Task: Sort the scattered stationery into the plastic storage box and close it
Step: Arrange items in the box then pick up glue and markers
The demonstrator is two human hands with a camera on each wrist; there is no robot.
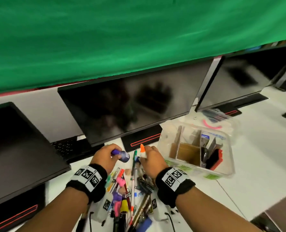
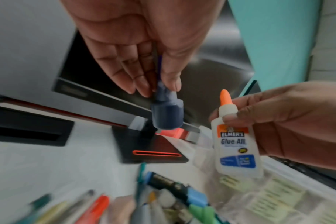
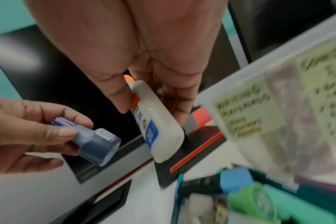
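Note:
My left hand (image 1: 105, 155) pinches a small dark-blue bottle (image 1: 123, 155) with a purple cap by its neck (image 2: 166, 112) (image 3: 95, 144). My right hand (image 1: 151, 159) grips a white glue bottle (image 1: 143, 150) with an orange tip, label reading "Glue All" (image 2: 235, 142) (image 3: 157, 121). Both hands hover just above the white desk, in front of the middle monitor's base. The clear plastic storage box (image 1: 229, 171) stands open to the right of my right hand, with cardboard dividers and some items inside. A pile of pens, markers and clips (image 1: 130, 193) lies between my wrists.
Three dark monitors (image 1: 130, 104) line the back of the desk, the middle one's base (image 1: 142, 139) just beyond my hands. A clear bag (image 1: 212, 118) with a pink strip lies behind the box. Black cables (image 1: 170, 221) trail near the front edge.

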